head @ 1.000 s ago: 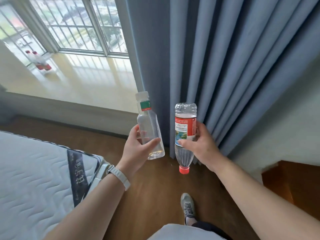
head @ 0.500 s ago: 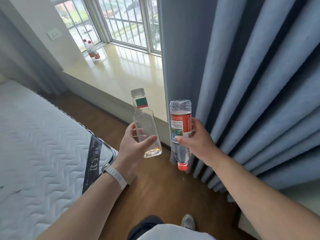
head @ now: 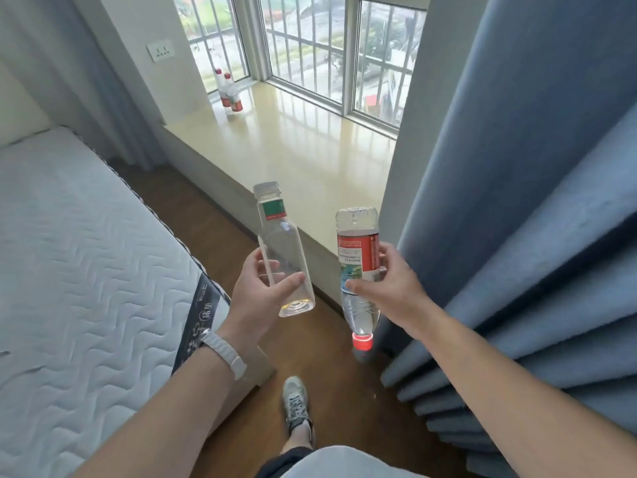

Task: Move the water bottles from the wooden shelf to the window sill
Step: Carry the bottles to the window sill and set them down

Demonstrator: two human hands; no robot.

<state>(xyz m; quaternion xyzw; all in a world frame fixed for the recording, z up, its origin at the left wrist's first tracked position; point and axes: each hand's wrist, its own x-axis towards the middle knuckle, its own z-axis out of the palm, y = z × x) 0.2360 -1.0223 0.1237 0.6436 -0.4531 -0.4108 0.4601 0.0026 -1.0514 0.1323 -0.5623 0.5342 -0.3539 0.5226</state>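
My left hand [head: 263,294] grips a clear square bottle [head: 281,243] with a white cap and a green-and-red neck label, held upright. In my right hand [head: 393,291] is a round bottle with a red label [head: 356,260], held upside down so its red cap points at the floor. Both bottles hang over the floor just in front of the near edge of the pale, glossy window sill [head: 303,150]. Two red-labelled bottles [head: 230,94] stand upright at the sill's far left corner, by the window.
A white quilted mattress [head: 86,270] fills the left side. Blue curtains [head: 517,219] hang on the right, down to the wooden floor [head: 324,350]. My shoe [head: 295,401] stands in the narrow gap between bed and sill. A wall socket [head: 159,51] sits left of the window.
The view has swung left and closer to the sill, so more of its surface and the two standing bottles show. Both hands keep the same grips on their bottles.
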